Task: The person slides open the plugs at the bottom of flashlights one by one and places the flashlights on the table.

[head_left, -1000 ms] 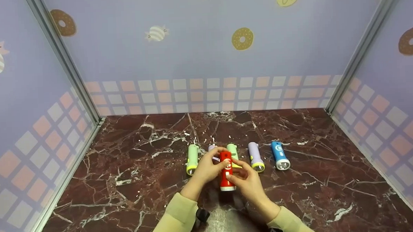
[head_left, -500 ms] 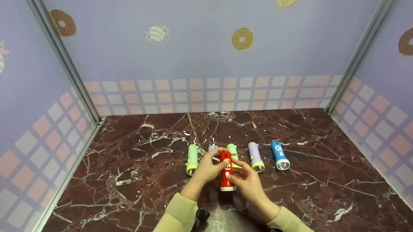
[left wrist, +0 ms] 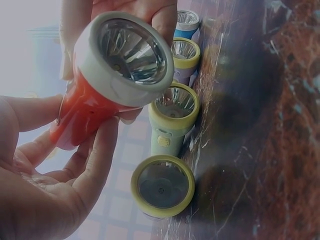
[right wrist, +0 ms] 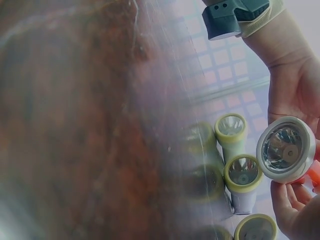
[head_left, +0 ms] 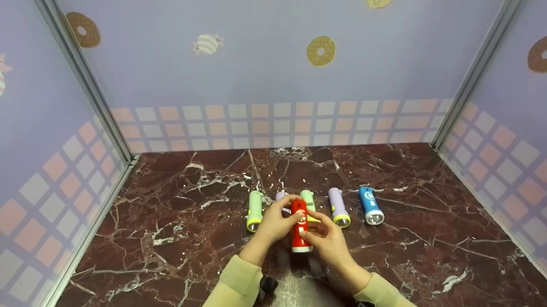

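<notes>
A red flashlight (head_left: 298,241) with a white rim is held between both hands in the head view, apart from the tabletop. My left hand (head_left: 275,221) grips its upper part, thumb on the body. Lower down, my right hand (head_left: 331,241) pinches it with the thumb near the white switch. In the left wrist view, the clear lens (left wrist: 132,51) of this flashlight faces the camera and appears unlit. Behind the hands lie a purple flashlight (head_left: 281,196), mostly hidden, and a green flashlight (head_left: 308,196), partly covered.
In the same row lie another green flashlight (head_left: 255,208) on the left, a purple flashlight (head_left: 337,202) and a blue flashlight (head_left: 371,205) on the right. The dark red marbled table (head_left: 175,222) is enclosed by patterned walls (head_left: 270,70) at the back and sides.
</notes>
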A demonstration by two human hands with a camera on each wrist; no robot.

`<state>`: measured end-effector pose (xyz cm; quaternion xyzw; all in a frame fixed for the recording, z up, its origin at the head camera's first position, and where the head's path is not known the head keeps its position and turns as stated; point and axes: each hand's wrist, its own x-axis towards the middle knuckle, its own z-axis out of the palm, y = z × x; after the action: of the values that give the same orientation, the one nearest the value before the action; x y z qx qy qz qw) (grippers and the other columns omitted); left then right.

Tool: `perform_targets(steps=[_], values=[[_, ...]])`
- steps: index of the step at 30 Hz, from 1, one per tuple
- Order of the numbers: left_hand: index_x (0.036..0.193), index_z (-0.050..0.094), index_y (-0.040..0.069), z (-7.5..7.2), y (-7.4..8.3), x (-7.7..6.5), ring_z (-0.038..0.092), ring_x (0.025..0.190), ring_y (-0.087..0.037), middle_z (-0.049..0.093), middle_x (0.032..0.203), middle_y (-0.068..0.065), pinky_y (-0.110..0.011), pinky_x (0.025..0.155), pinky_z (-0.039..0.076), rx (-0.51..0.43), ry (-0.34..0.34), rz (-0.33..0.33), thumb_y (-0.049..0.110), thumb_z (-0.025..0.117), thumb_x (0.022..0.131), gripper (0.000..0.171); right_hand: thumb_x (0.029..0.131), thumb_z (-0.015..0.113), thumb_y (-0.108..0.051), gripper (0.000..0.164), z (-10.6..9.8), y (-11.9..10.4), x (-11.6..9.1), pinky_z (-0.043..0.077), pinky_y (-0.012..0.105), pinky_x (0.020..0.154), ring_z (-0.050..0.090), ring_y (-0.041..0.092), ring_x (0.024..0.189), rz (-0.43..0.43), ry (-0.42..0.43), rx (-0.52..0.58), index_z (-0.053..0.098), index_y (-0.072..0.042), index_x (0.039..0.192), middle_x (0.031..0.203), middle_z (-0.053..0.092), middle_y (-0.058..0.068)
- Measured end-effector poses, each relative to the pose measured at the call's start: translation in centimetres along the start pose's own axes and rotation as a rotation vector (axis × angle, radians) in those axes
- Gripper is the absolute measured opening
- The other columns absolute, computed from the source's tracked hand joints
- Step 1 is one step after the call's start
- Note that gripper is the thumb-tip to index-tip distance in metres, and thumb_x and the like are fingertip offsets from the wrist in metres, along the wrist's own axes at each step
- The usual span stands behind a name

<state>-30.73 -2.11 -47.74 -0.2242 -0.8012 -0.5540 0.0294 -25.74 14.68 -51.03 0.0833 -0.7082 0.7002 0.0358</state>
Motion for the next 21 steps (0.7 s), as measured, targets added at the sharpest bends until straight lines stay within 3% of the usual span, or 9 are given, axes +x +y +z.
perform_targets(steps=[8, 15, 21], values=[[0.129, 0.065, 0.003, 0.5, 0.2, 0.0, 0.062, 0.088, -0.021, 0.067, 0.114, -0.026, -0.028, 0.068, 0.056, -0.085, 0.029, -0.031, 0.016, 0.072, 0.091, 0.040, 0.090, 0.072, 0.003, 0.058, -0.1, 0.2, 0.1, 0.059, 0.023, 0.088, 0.072, 0.019, 0.105, -0.040, 0.026, -0.011, 0.050, 0.008, 0.144, 0.121, 0.068, 0.033], [0.133, 0.063, 0.004, 0.9, 0.5, 0.0, 0.066, 0.099, -0.031, 0.067, 0.118, -0.026, -0.035, 0.076, 0.059, -0.093, 0.067, -0.036, 0.016, 0.072, 0.092, 0.044, 0.090, 0.071, 0.003, 0.059, -0.1, 0.1, 0.2, 0.058, 0.023, 0.091, 0.069, 0.033, 0.114, -0.050, 0.062, -0.010, 0.050, 0.006, 0.145, 0.127, 0.065, 0.032], [0.140, 0.057, 0.002, 1.3, 0.2, -0.1, 0.067, 0.101, -0.036, 0.067, 0.118, -0.027, -0.038, 0.082, 0.059, -0.112, 0.068, -0.024, 0.016, 0.075, 0.092, 0.054, 0.091, 0.070, 0.004, 0.060, -0.3, 0.2, 0.4, 0.058, 0.022, 0.092, 0.069, 0.017, 0.110, -0.063, 0.088, -0.010, 0.047, 0.007, 0.147, 0.130, 0.063, 0.033]])
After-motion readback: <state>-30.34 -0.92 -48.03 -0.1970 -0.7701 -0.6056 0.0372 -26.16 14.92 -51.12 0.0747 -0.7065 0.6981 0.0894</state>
